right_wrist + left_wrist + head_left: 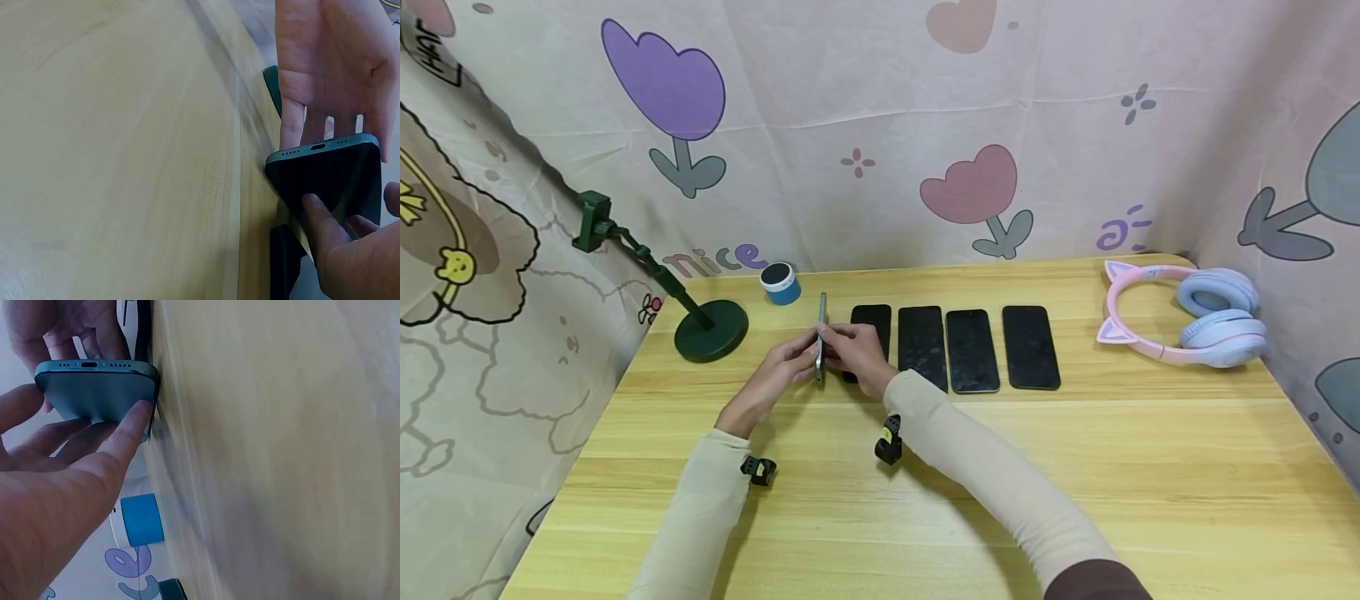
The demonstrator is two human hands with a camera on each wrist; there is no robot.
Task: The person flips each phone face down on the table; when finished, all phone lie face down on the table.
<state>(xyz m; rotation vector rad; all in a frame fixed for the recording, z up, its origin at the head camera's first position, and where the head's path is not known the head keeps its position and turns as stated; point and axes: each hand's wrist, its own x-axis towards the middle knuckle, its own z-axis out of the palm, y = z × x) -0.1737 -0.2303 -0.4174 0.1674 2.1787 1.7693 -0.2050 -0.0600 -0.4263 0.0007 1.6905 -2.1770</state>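
A green-framed smartphone (822,310) stands on its long edge over the table, between both hands. My left hand (781,364) holds it from the left, its fingers against the matte back (81,394). From the other side my right hand (861,354) grips it, with fingertips on the dark screen (344,181) and the thumb by the upper edge. The charging port end points toward me. Just right of it lies a black phone (872,317), partly hidden by the right hand. Further black phones (922,337) continue that row, lying flat with dark faces up.
A green stand (711,332) with a jointed arm is at the back left. Near it sits a small blue and white cylinder (781,287). Pink and blue cat-ear headphones (1150,354) lie at the far right. A printed cloth (820,192) hangs behind the wooden table (850,517).
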